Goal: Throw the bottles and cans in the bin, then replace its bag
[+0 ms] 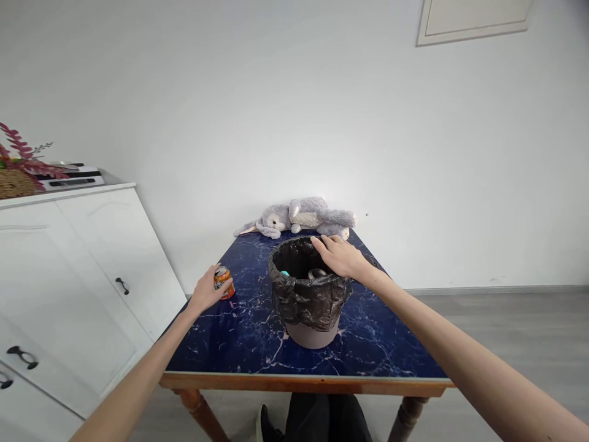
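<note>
My left hand (207,290) wraps around an orange drink can (224,281) that stands on the blue marbled table (248,334), left of a small bin. The bin (309,294) is lined with a black plastic bag and stands mid-table. Inside it I see a dark can (317,273) and a bit of something teal (284,273). My right hand (338,255) rests palm down over the bin's far right rim, fingers stretched out and holding nothing.
A grey plush rabbit (301,218) lies at the table's far edge against the white wall. A white cabinet (69,282) with dark handles stands to the left, with a basket of red foliage (18,166) on top. Grey floor lies to the right.
</note>
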The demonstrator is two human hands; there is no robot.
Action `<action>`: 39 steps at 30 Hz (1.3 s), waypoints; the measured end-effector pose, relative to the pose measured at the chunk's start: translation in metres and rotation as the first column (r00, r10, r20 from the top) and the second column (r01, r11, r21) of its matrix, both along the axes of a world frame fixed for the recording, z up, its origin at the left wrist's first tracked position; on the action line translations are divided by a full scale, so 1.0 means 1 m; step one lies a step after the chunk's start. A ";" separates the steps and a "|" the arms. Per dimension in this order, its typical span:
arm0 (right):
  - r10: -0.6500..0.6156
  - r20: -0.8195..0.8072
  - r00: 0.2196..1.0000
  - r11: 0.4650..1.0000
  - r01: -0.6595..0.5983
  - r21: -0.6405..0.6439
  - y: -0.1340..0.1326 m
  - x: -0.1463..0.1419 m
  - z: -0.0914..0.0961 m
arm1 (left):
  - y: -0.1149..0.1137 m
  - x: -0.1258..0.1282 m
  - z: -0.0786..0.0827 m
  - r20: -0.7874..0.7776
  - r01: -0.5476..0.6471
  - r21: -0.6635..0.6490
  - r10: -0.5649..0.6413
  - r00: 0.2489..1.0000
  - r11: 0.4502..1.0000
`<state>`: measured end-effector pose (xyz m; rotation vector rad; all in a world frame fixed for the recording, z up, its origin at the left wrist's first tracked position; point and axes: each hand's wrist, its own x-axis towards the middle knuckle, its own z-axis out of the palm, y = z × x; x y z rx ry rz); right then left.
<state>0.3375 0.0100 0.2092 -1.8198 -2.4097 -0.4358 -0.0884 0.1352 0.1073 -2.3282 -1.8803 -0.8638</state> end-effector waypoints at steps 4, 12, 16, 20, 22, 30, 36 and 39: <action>0.000 0.002 1.000 1.000 0.000 0.012 0.000 0.001 0.000 | -0.002 -0.001 -0.014 0.052 0.001 -0.034 0.001 0.999 0.999; 0.005 0.006 1.000 1.000 -0.005 0.024 0.002 0.002 -0.002 | -0.004 0.015 -0.011 0.140 -0.034 -0.021 0.037 0.989 0.999; 0.007 0.007 1.000 1.000 -0.007 0.024 0.002 0.001 -0.002 | 0.000 0.027 -0.003 0.165 -0.009 -0.008 0.010 0.986 1.000; 0.005 0.010 1.000 1.000 -0.006 0.018 0.002 0.001 -0.001 | 0.006 0.038 -0.007 0.189 0.013 -0.032 -0.007 0.982 0.999; 0.004 0.008 1.000 1.000 -0.004 0.016 0.001 0.001 -0.001 | 0.005 0.043 -0.012 0.213 0.005 -0.055 0.007 0.977 0.998; -0.004 -0.043 0.999 1.000 0.005 0.009 0.000 0.000 0.000 | -0.016 0.064 0.024 0.396 -0.007 0.077 -0.024 0.918 0.997; 0.010 -0.208 0.978 1.000 -0.006 0.020 0.000 0.000 -0.006 | -0.062 0.123 0.108 0.520 0.218 0.512 -0.501 0.692 0.831; 0.011 -0.371 0.929 0.999 0.005 0.043 0.003 0.000 -0.008 | -0.098 0.155 0.142 0.439 0.349 0.588 -0.650 0.620 0.730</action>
